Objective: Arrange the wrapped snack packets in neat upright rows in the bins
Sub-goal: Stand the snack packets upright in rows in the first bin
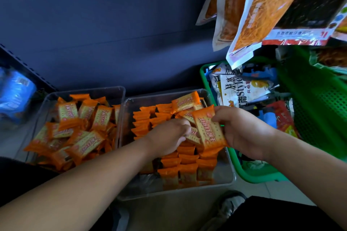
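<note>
Snack packets (180, 163) in orange wrappers stand on edge in tidy rows inside the right-hand clear bin (233, 175), filling its near half and its far left corner; a few more lie flat and loose at the far right of it; the right hand (244, 133) pinches one packet (207, 127) by its right edge, thumb on the printed face, and holds it tilted just above the rows at the bin's right side; the left hand (169, 135) reaches in over the middle of the same bin, its fingers curled round a second packet (192, 136) that lies just beside and partly behind the held one; both forearms come in bare from the lower corners; the left-hand clear bin (90, 89) sits touching the first, and its loose packets (82, 137) lie in a jumbled heap, flat and overlapping at all angles; to the right, a green basket (203, 73) stands just beside the bin, stuffed with mixed bagged snacks (236, 90) in white, blue and red; above it hang large white snack bags (262, 15) with orange pictures; far left, blurred blue packets (15, 92) sit on a dark shelf; a grey shoe (229, 206) shows on the floor below the bins.
</note>
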Motion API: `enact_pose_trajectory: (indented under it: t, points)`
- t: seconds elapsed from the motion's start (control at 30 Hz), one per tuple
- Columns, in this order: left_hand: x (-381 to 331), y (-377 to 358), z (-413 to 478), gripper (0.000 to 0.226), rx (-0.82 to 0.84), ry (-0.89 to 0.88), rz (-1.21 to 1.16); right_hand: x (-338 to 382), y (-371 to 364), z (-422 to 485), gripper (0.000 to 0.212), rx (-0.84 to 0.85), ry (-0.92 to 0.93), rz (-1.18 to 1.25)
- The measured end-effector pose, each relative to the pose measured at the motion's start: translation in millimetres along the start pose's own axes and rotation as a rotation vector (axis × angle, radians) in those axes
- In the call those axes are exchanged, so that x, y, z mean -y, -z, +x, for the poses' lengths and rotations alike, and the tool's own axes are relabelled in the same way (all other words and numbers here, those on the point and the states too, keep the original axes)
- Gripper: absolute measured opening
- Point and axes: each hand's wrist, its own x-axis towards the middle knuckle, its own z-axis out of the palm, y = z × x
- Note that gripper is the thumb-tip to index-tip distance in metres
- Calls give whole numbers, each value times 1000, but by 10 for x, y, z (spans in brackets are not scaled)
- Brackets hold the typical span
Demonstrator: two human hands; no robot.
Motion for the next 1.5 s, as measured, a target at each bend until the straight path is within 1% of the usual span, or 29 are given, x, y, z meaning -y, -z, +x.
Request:
enact_pose_trajectory:
  t: [0.07,0.13,0.2,0.27,0.33,0.4,0.5,0.53,0.6,0.67,0.7,0.73,0.8,0.87,0.93,1.0,1.07,1.17,1.2,1.27,1.33,1.4,1.43,1.5]
  points:
    - [-32,120,-93,3,-48,-5,-66,37,-35,-1,39,-42,35,-8]
    - [-59,334,-242,3,-134,45,-110,66,-67,-2,39,-121,70,-19]
    - [-74,622,-440,3,-265,137,-128,100,-137,-7,32,-198,110,-97]
    - [-29,927,-662,6,-335,261,-211,110,-268,9,22,-213,126,-149]
    - [12,1154,-818,11,-333,382,-332,98,-373,36,22,-206,122,-156]
    - [56,1306,-1002,16,-319,471,-372,80,-525,96,21,-189,113,-184]
    - [47,1412,-1190,17,-336,528,-487,81,-704,177,16,-148,80,-216]
    - [30,1422,-1233,15,-353,552,-577,81,-746,214,15,-138,76,-216]
    - [13,1422,-1308,13,-379,623,-830,66,-814,301,14,-156,74,-212]
    - [28,1390,-1367,21,-397,684,-978,48,-851,390,14,-190,71,-202]
    - [57,1337,-1393,24,-410,687,-960,44,-862,426,17,-201,70,-192]
    - [73,1283,-1417,25,-437,667,-878,40,-880,456,22,-210,67,-177]
    - [95,1153,-1441,19,-495,556,-627,28,-940,511,30,-210,52,-119]
    - [50,1026,-1426,12,-492,429,-387,23,-1046,542,29,-181,56,-23]
    - [-12,947,-1385,16,-484,288,-77,25,-1155,542,35,-108,51,57]
    - [-47,919,-1343,17,-496,160,177,41,-1223,537,49,-32,40,49]
    - [-65,923,-1314,14,-539,91,301,45,-1231,551,53,-25,68,29]
    - [-77,943,-1288,16,-531,27,358,29,-1200,604,57,-45,65,56]
    - [-66,945,-1286,21,-514,15,322,29,-1196,613,55,-49,61,58]
    - [-21,957,-1287,28,-490,71,141,41,-1167,639,49,-58,54,69]
    - [29,978,-1300,31,-519,232,-57,64,-1137,637,47,-36,46,80]
    - [73,981,-1296,41,-541,400,-272,96,-1129,619,44,14,33,63]
    - [85,973,-1282,43,-533,451,-402,101,-1134,612,42,41,35,47]
    - [80,955,-1251,37,-492,478,-652,90,-1159,594,38,76,59,43]
